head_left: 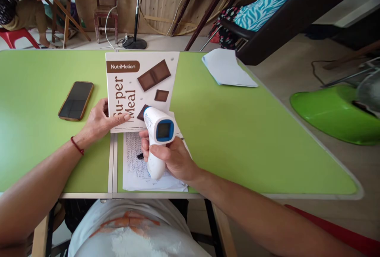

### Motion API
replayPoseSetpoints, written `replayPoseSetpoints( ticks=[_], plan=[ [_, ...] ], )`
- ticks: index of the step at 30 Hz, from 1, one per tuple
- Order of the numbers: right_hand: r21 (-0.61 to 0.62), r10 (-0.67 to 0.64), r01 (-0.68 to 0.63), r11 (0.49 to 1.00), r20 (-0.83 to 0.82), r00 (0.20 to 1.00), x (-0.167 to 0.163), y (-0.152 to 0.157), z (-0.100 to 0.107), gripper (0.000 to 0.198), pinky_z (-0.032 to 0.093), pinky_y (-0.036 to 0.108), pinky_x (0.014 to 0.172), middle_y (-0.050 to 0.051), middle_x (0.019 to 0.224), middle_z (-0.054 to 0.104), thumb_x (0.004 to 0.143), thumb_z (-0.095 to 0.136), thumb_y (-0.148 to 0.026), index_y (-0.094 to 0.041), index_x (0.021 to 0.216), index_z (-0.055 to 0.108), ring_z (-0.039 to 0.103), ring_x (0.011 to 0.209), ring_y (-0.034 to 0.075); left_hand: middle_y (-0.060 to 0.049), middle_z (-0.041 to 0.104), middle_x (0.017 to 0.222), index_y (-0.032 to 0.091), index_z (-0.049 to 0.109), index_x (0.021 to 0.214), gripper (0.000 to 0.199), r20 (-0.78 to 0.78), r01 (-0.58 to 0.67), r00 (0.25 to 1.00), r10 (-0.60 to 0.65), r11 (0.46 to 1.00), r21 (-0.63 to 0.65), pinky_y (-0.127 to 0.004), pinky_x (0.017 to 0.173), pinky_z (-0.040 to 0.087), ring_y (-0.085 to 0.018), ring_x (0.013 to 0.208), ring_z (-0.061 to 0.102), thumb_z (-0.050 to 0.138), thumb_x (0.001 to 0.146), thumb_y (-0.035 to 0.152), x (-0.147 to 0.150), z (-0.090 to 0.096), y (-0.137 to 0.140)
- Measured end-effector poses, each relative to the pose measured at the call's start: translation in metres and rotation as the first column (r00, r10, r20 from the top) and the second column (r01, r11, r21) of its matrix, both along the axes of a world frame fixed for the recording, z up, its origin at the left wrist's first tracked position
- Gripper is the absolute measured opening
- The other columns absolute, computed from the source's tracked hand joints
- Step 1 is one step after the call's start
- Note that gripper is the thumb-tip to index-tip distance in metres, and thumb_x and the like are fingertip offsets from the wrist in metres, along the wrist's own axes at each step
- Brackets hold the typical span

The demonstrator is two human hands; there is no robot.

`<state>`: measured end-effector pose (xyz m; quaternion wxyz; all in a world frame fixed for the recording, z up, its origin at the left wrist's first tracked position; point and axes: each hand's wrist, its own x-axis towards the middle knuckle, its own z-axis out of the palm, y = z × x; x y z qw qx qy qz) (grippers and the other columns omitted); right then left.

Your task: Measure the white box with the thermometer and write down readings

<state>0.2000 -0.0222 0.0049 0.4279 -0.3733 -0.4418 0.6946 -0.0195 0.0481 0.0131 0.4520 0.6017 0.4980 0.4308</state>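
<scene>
In the left grip [101, 120], holds a white box [151, 99] printed "NutriMotion" and "Su-per Meal", pinching it near the lower left corner, thumb across the front, other fingers mostly hidden behind. Holds it face-on, over the green desk [252, 142]; cannot tell whether resting its lower edge on anything. Wears a red bracelet [77, 145] on the left wrist. In the right grip [178, 160], clasps a white, blue-trimmed thermometer gun [152, 124], wrapped around the handle, thumb on the near side. Turns its dark screen [163, 130] back toward the body, overlapping the box's lower right part in this view; cannot tell whether touching or apart. Has handwritten sheets [135, 174] lying flat under the thermometer gun, at the desk's near edge, with a small black object [140, 156], partly hidden, on top. Has a phone [76, 101] lying left of the box, near the left grip but apart, and white papers [228, 69] toward the far right, well away from both. Faces a black stand [135, 43] and a wooden chair [105, 12] beyond the far edge.
</scene>
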Motion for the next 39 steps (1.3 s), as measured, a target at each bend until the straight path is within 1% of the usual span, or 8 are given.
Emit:
replayPoseSetpoints(
  ticks=[2,6,12,17,21,25,33,39],
  plan=[
    [0.006,0.011,-0.011,1.000,-0.003,1.000,0.000,0.001,0.003,0.040,0.052,0.031,0.055,-0.002,0.072,0.062,0.070,0.084,-0.048,-0.021,0.094,0.068,0.058,0.059,0.013,-0.012,0.076,0.111,0.018,0.068,0.109,0.063,-0.022,0.013,1.000,-0.013,1.000,0.001,-0.050,0.085,0.059,-0.033,0.101,0.072,0.094,0.065,0.055,0.000,0.002,0.000],
    [0.024,0.015,-0.015,1.000,0.032,0.999,0.001,0.002,0.008,0.036,0.052,0.030,0.057,-0.002,0.069,0.061,0.069,0.086,-0.048,-0.020,0.081,0.067,0.059,0.059,0.013,-0.012,0.077,0.111,0.018,0.069,0.108,0.064,-0.036,0.026,0.999,-0.026,0.999,-0.020,-0.051,0.086,0.059,-0.034,0.101,0.072,0.095,0.061,0.054,0.000,0.005,0.000],
    [0.034,0.026,-0.030,0.999,0.096,0.995,0.001,0.002,0.011,0.040,0.052,0.030,0.056,-0.001,0.063,0.063,0.068,0.085,-0.054,-0.021,0.068,0.063,0.060,0.057,0.013,-0.012,0.077,0.107,0.018,0.068,0.105,0.064,-0.078,0.026,0.997,-0.028,0.999,-0.024,-0.050,0.082,0.059,-0.034,0.097,0.072,0.095,0.060,0.054,0.000,0.009,-0.002],
    [0.032,0.031,-0.034,0.999,0.089,0.996,0.001,0.004,0.012,0.039,0.054,0.031,0.055,-0.002,0.064,0.064,0.066,0.086,-0.053,-0.021,0.072,0.065,0.061,0.056,0.014,-0.012,0.077,0.107,0.018,0.068,0.106,0.063,-0.085,0.040,0.996,-0.041,0.999,-0.013,-0.050,0.081,0.060,-0.033,0.096,0.072,0.094,0.062,0.055,-0.002,0.007,0.000],
    [0.070,0.042,-0.050,0.996,0.114,0.993,0.002,0.004,0.011,0.039,0.052,0.031,0.054,-0.001,0.063,0.064,0.069,0.083,-0.054,-0.021,0.069,0.063,0.060,0.056,0.014,-0.012,0.077,0.106,0.019,0.068,0.106,0.063,-0.097,0.033,0.995,-0.035,0.999,-0.018,-0.049,0.080,0.060,-0.033,0.095,0.072,0.095,0.061,0.054,-0.003,0.007,0.000],
    [0.084,0.045,-0.057,0.995,0.141,0.989,0.002,0.004,0.011,0.038,0.053,0.031,0.054,-0.001,0.064,0.064,0.071,0.082,-0.054,-0.021,0.069,0.063,0.060,0.057,0.014,-0.010,0.077,0.104,0.019,0.069,0.105,0.057,-0.063,0.069,0.996,-0.067,0.997,0.026,-0.045,0.075,0.060,-0.031,0.092,0.072,0.094,0.064,0.051,-0.002,0.007,-0.001],
    [0.081,0.046,-0.058,0.995,0.143,0.989,0.003,0.004,0.011,0.038,0.052,0.031,0.055,-0.001,0.064,0.063,0.071,0.082,-0.053,-0.021,0.069,0.062,0.060,0.057,0.014,-0.011,0.077,0.106,0.019,0.068,0.106,0.062,-0.076,0.066,0.995,-0.065,0.998,0.009,-0.047,0.078,0.060,-0.033,0.096,0.072,0.094,0.063,0.054,-0.002,0.009,-0.001],
    [0.070,0.051,-0.061,0.996,0.137,0.989,0.003,0.005,0.009,0.035,0.053,0.032,0.055,-0.001,0.063,0.063,0.070,0.082,-0.050,-0.021,0.071,0.063,0.060,0.057,0.014,-0.011,0.077,0.108,0.019,0.067,0.108,0.061,-0.055,0.072,0.996,-0.071,0.997,0.003,-0.047,0.078,0.061,-0.032,0.095,0.073,0.095,0.063,0.049,-0.004,0.006,0.001]
  ],
)
